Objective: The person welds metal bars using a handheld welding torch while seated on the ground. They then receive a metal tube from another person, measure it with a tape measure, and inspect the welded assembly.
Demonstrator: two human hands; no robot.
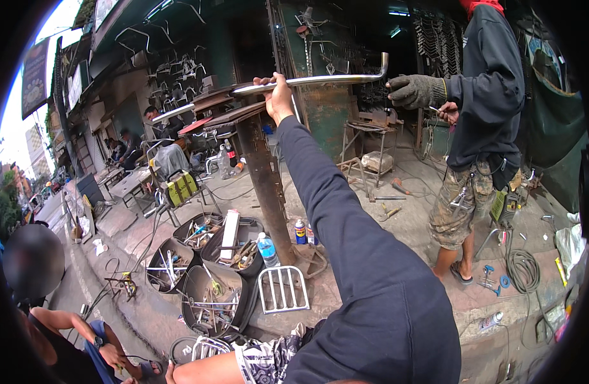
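Observation:
My right hand [278, 99] reaches far forward at the end of a dark sleeve, its fingers wrapped around a shiny bent metal tube [333, 80]. The tube lies across the top of a rusty bending stand, whose stacked plates [233, 115] sit on a thick post [262, 173]. At its right end the tube turns upward. A co-worker's gloved hand [416, 91] hovers just below that bend, apart from the tube. The co-worker's bare other hand [448, 114] holds a thin pale stick. My left hand cannot be seen.
Below the post stand black tubs [195, 307] of tools, a bottle of blue liquid [267, 249] and a small white metal rack [283, 289]. A seated person [105, 342] is at the lower left. Coiled cable [523, 269] lies at right, near a green machine [504, 208].

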